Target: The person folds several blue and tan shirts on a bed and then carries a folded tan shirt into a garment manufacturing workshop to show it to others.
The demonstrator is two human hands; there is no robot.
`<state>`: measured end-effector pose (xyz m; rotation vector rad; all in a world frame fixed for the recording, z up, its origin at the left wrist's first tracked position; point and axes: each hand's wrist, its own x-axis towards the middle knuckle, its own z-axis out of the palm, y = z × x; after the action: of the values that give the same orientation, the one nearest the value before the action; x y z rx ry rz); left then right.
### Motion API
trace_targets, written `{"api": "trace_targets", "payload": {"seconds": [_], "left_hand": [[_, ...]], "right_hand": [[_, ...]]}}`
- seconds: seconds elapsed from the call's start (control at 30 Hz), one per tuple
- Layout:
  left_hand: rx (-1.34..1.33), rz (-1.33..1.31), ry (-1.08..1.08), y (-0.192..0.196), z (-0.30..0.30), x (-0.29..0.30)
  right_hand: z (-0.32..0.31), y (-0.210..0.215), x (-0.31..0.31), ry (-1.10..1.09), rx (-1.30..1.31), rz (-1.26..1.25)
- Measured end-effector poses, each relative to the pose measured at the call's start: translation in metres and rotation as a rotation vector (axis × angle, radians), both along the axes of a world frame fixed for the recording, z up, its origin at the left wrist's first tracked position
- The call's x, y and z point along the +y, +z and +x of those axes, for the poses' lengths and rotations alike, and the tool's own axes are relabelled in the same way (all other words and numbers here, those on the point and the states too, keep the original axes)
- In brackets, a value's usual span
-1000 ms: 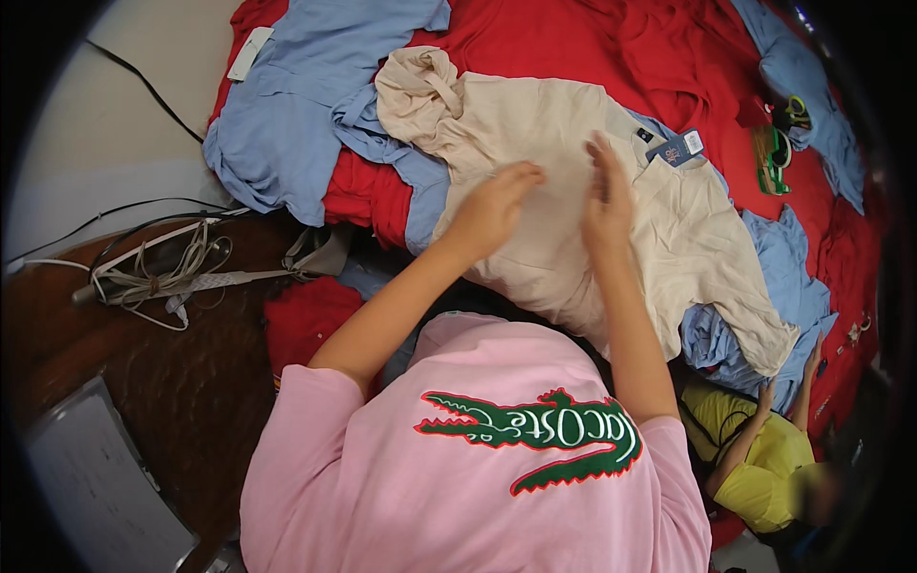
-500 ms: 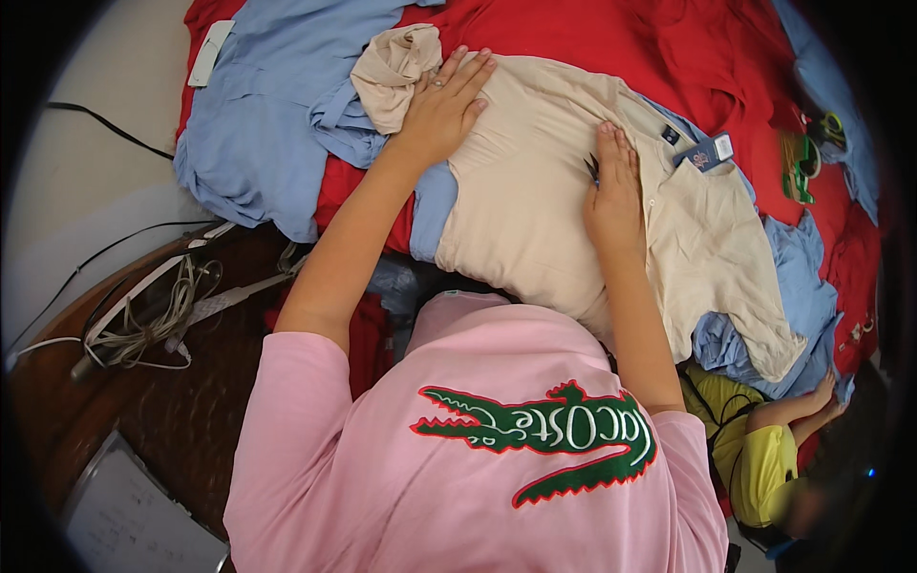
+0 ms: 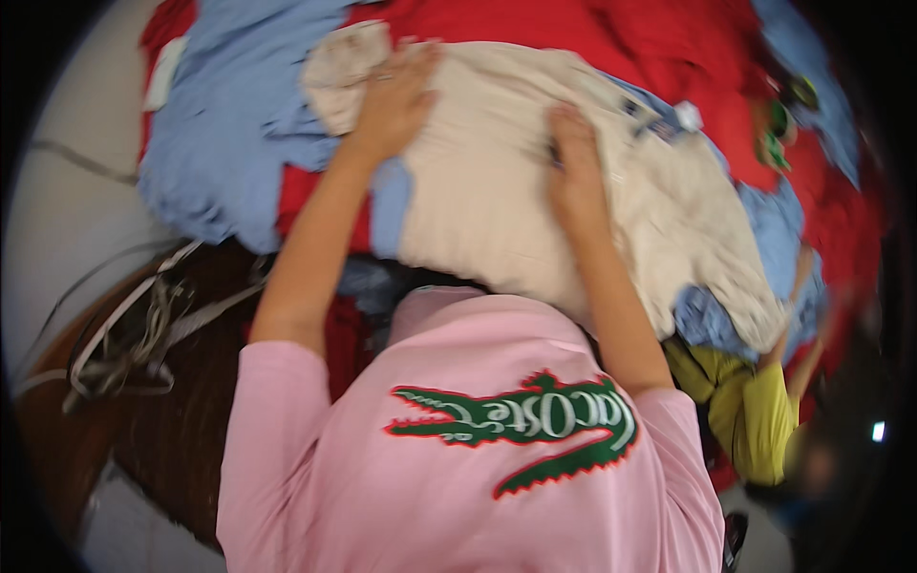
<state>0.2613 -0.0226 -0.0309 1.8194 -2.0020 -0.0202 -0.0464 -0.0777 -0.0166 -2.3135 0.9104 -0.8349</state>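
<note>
A cream button-front garment [image 3: 487, 162] lies spread over the pile before me. My left hand [image 3: 396, 100] rests on its left part with the fingers stretched out, beside a bunched cream sleeve [image 3: 334, 81]. Farther right, my right hand [image 3: 578, 167] lies on the cream cloth, left of the button edge, its fingers blurred. Against its thumb side shows a small dark tool, whose pointed tips looked like thread snips half a second ago; most of it is hidden by the hand. A dark blue tag [image 3: 664, 129] lies near the neckline.
Blue garments [image 3: 239, 124] and red cloth [image 3: 669, 48] lie around and under the cream one. A green-handled tool [image 3: 772, 143] rests at the far right. Tangled cables [image 3: 134, 334] hang at left. A person in yellow [image 3: 759, 420] reaches in at lower right.
The whole view has shifted, so things appear farther left and blurred. My hands stay at about the same places on the cream garment. The other person's arms have moved up toward the cloth.
</note>
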Motion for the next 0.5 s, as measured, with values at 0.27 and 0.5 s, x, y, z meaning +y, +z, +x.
{"api": "trace_targets", "payload": {"seconds": [0.27,0.5], "left_hand": [[-0.034,-0.017,0.186,0.019,-0.092,-0.012],[0.038,0.099,-0.206,0.017,-0.277,-0.016]], "right_hand": [[-0.047,0.062,0.05,0.031,-0.247,0.281],[-0.131,0.045,0.031,0.033,-0.078,0.166]]}}
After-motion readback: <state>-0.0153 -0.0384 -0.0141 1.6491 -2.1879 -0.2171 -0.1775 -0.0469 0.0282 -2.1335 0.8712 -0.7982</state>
